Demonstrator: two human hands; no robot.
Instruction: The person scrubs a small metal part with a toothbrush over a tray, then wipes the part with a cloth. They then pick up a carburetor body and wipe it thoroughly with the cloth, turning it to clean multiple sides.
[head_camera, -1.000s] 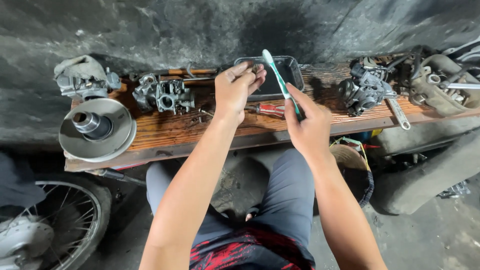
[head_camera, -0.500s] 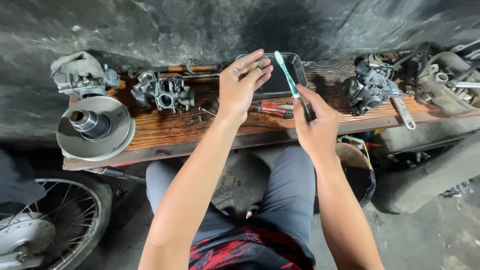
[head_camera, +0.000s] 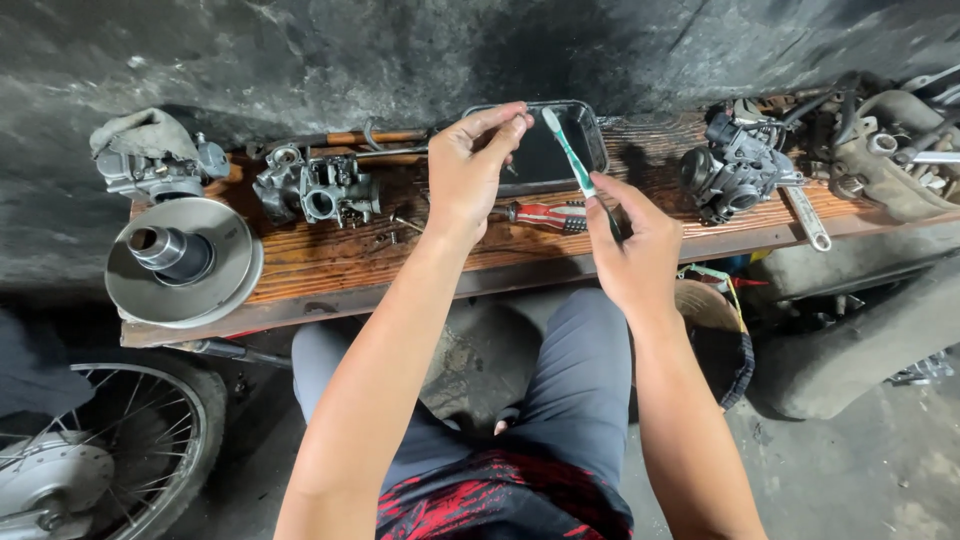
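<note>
Gripping a toothbrush (head_camera: 572, 160) — right hand (head_camera: 630, 250) — left hand (head_camera: 470, 175) pinching something small.

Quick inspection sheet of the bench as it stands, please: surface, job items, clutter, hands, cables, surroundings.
Surface: worn wooden plank, stained, used as a bench.
Job's things: green-and-white toothbrush, bristle end up; dark rectangular tray behind it.
Clutter: red-handled screwdriver, carburetor, second carburetor, round pulley disc, wrench, small loose screws.
Hands: left hand pinches something too small to identify over the tray; right hand grips the toothbrush handle.
Cables: black hoses at the far right.
Surroundings: grimy concrete wall, spoked wheel on the floor at lower left, woven basket under the plank.
</note>
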